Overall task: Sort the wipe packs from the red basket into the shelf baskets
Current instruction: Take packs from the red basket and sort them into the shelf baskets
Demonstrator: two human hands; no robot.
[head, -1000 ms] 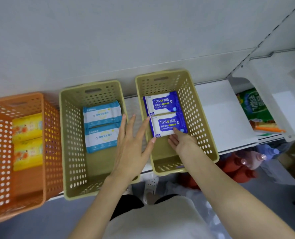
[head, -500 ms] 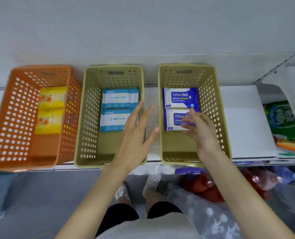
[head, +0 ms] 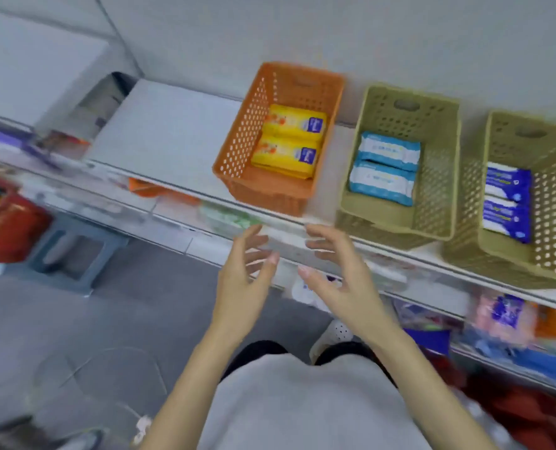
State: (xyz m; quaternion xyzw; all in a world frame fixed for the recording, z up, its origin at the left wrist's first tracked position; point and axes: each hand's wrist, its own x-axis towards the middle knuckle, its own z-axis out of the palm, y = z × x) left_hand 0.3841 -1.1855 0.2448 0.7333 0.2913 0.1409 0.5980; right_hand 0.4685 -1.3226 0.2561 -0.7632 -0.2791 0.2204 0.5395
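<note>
We are facing the shelf (head: 166,131), its shelf baskets (head: 383,230) holding packs (head: 385,170) in pairs. The red basket (head: 8,228) is sitting well to our left and lower; our left hand (head: 240,293) is nearer it than our right hand (head: 344,287), both empty, fingers loosely spread.

White wall (head: 318,30) backs the white shelf (head: 166,134); grey stool (head: 75,254) stands on grey floor (head: 85,329).

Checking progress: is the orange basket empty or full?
Partly filled: the orange basket holds two yellow packs at its far end; the near floor is bare.
</note>
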